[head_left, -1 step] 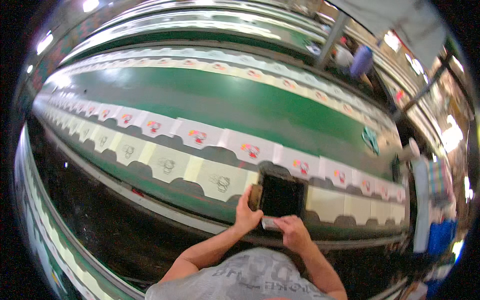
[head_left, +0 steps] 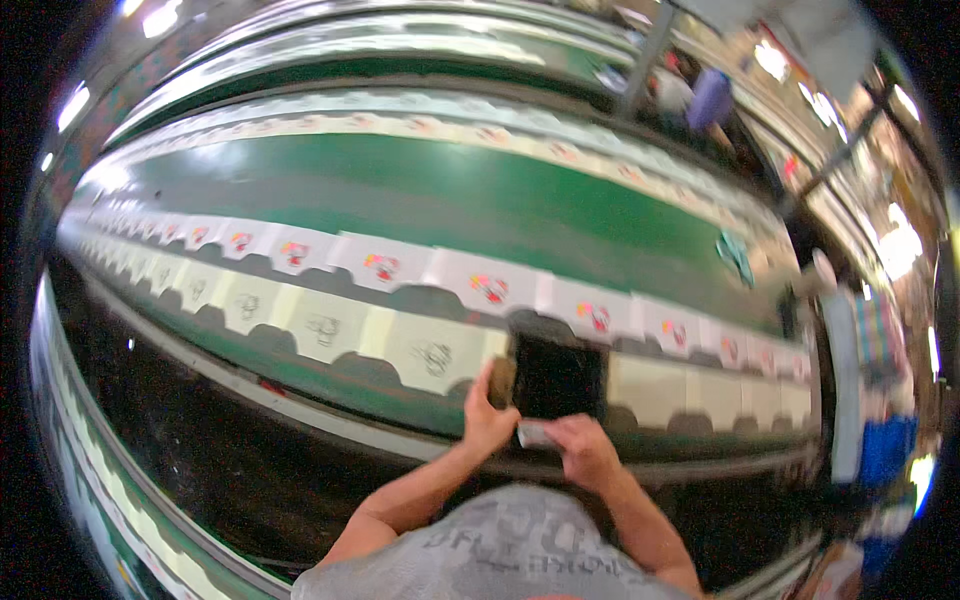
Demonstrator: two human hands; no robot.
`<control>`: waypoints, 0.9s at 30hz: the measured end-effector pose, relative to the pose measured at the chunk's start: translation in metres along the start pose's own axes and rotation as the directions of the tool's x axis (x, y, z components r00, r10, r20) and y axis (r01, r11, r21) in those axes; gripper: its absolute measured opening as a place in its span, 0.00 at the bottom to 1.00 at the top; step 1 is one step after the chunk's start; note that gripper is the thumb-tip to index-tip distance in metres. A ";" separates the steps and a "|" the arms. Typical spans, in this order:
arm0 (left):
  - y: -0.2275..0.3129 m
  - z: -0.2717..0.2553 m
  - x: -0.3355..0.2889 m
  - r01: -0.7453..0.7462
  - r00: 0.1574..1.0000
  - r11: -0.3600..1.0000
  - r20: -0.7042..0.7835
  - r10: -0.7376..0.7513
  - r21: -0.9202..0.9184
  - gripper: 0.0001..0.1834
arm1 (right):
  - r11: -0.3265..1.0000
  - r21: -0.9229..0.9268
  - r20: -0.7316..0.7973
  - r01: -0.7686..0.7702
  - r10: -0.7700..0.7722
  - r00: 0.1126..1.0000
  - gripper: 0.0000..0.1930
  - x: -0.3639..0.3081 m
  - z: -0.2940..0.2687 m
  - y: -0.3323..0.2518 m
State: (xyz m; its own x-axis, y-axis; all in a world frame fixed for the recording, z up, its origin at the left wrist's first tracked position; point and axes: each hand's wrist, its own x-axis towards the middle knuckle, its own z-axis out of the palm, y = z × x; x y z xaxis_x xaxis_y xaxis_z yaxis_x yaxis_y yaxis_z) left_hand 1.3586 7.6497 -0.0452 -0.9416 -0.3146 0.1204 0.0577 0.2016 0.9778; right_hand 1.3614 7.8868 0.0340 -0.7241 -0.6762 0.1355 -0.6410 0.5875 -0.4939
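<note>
A dark screen-printing frame (head_left: 557, 378) lies on the near strip of pale fabric pieces (head_left: 440, 350). My left hand (head_left: 490, 418) is closed round a brown block-like handle (head_left: 503, 383) at the frame's left edge. At the frame's near edge, my right hand (head_left: 587, 450) grips a small pale flat tool, which looks like a squeegee (head_left: 535, 433). The left thumb reaches close to this tool. Left of the frame, the pieces carry a black outline figure; those to its right look plain. What lies beneath the frame is hidden.
Beyond the near strip runs a row of white pieces (head_left: 390, 268) with coloured figures. The long green table (head_left: 400, 180) stretches away left, with more strips at its far side. A teal cloth (head_left: 735, 258) lies near its right end. A metal post (head_left: 648, 60) stands behind.
The whole view has shifted slightly, so everything sits a little higher and further left. Both hands, the frame and the tool keep their places relative to the table.
</note>
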 end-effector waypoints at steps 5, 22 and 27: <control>0.024 0.006 -0.003 -0.044 0.999 0.984 0.004 0.045 -0.171 0.54 | 0.999 0.037 -0.233 -0.035 0.042 0.972 0.21 -0.020 -0.012 0.002; 0.040 0.227 -0.056 -0.044 0.999 0.983 -0.017 0.041 -0.181 0.53 | 0.997 -0.023 -0.261 -0.073 0.065 0.963 0.24 -0.185 -0.093 0.143; 0.050 0.242 -0.059 -0.010 1.000 0.982 -0.004 0.009 -0.189 0.54 | 0.992 -0.120 -0.174 0.024 -0.045 0.984 0.21 -0.179 -0.112 0.151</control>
State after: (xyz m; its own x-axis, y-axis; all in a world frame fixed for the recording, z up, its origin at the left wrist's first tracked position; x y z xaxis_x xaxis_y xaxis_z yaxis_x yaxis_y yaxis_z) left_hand 1.3365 7.9029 -0.0446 -0.9398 -0.3160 0.1301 0.1287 0.0254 0.9914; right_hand 1.3661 8.1463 0.0318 -0.7279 -0.6143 0.3044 -0.6840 0.6203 -0.3839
